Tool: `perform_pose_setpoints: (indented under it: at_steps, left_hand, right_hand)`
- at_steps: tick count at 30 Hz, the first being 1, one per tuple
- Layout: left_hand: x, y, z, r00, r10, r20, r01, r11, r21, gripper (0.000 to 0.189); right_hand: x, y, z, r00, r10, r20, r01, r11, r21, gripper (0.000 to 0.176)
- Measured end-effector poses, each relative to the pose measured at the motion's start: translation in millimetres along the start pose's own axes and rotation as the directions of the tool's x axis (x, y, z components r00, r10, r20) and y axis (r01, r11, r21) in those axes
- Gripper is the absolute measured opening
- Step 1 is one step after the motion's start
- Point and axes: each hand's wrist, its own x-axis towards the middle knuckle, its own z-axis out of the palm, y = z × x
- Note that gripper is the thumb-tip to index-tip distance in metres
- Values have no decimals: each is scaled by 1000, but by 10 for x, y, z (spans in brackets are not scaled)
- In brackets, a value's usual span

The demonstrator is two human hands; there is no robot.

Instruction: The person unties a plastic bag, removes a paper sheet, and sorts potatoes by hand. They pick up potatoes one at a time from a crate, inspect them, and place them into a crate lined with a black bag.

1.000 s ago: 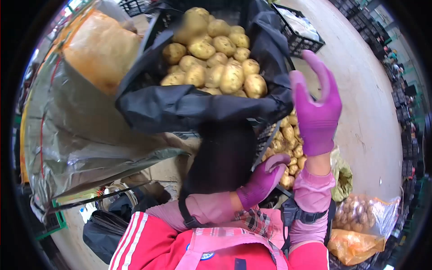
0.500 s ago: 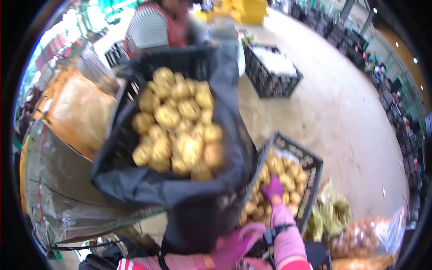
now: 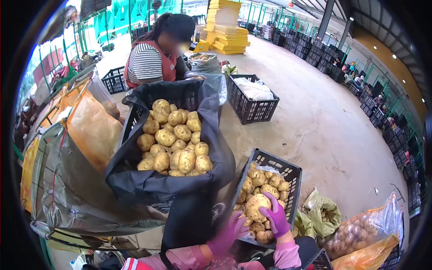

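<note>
My right hand (image 3: 277,217), in a purple glove, grips a large potato (image 3: 258,207) above the lower black crate (image 3: 294,189), which holds many potatoes. My left hand (image 3: 228,234), gloved in purple too, is apart from it on the left, over the crate's near left corner, its fingers spread and somewhat blurred, with nothing visible in them. Farther left stands a crate lined with dark cloth (image 3: 148,185), filled with potatoes (image 3: 182,132).
Across the lined crate is a person (image 3: 150,63) in a striped top. Behind lies a black crate with white sheeting (image 3: 253,105). A green sack (image 3: 321,211) and a clear bag of potatoes (image 3: 355,234) sit at right. Yellow crates (image 3: 229,40) are stacked farther back.
My right hand has come up from among the potatoes with a large one in its grip. My left hand has spread its fingers. The view has tilted upward.
</note>
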Motion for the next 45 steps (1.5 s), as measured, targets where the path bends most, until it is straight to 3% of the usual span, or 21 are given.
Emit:
perform_pose_setpoints:
  at_steps: [1,4,7,8,9,12,13,16,21,24,25,28,30,32,36,37,39,41,42,43,45]
  left_hand:
    - [52,-44,-40,998,30,57,-29,999,-26,57]
    - [318,14,-123,851,-251,461,388,893,-229,61]
    - [380,351,61,693,-124,710,506,785,-357,60]
    - [321,432,90,782,88,618,15,987,-159,59]
    - [204,520,159,745,328,581,-471,875,110,58]
    - [-80,940,530,879,325,349,-399,902,164,48]
    - [292,713,332,754,534,383,-651,689,319,47]
    - [646,417,100,536,715,450,-799,257,544,40]
    - [480,667,10,701,529,478,-699,375,609,48]
    - [435,573,-4,658,543,521,-752,441,490,62]
    - [432,498,-11,641,570,514,-767,481,425,60]
    - [661,274,-171,603,591,536,-791,533,302,57]
    - [929,154,-345,554,536,637,-825,453,337,55]
    - [758,204,-203,573,484,661,-715,689,115,53]
    - [451,434,-55,595,374,712,-716,649,257,43]
    - [336,461,-13,651,362,667,-628,751,205,48]
    - [79,626,114,798,239,552,-325,944,61,72]
    - [261,555,99,792,133,595,-82,990,-111,57]
    - [359,522,92,785,79,614,47,982,-186,55]
    - [250,625,181,839,44,542,71,979,-189,56]
    - [330,604,145,776,343,530,-298,939,-171,56]
  right_hand:
    - [-129,-161,33,998,-53,-25,53,999,-8,69]
    - [-415,-583,173,984,-130,-121,134,991,24,67]
    - [-508,-720,346,936,-210,-283,234,971,53,59]
    - [-520,-742,375,909,-238,-342,268,962,43,58]
    - [-526,-740,363,877,-333,-348,319,943,-97,58]
    - [-485,-767,417,828,-443,-345,335,883,-328,62]
    - [-461,-708,433,827,-450,-338,309,865,-396,64]
    - [-440,-664,485,884,-310,-350,234,942,-243,66]
    - [-453,-573,535,859,-399,-321,328,910,-253,57]
    - [-484,-602,603,752,-607,-257,334,688,-645,55]
    - [-506,-639,683,773,-561,-295,286,724,-628,49]
    - [-532,-505,801,691,-723,-4,390,377,-840,43]
    - [-577,-530,937,755,-653,60,435,430,-791,40]
    - [-515,-859,953,790,-611,52,446,514,-733,37]
    - [-289,-837,704,818,-574,-49,398,624,-672,38]
    - [-217,-731,611,817,-559,-141,424,748,-511,36]
    - [-64,-380,250,972,-179,-151,154,974,-164,34]
    - [-63,-143,84,896,-183,-405,-18,896,-444,34]
    - [-101,-75,63,858,-176,-483,-16,930,-367,33]
    - [-182,-147,96,859,-209,-466,65,950,-306,32]
    - [-338,-313,297,943,-74,-324,106,991,82,41]
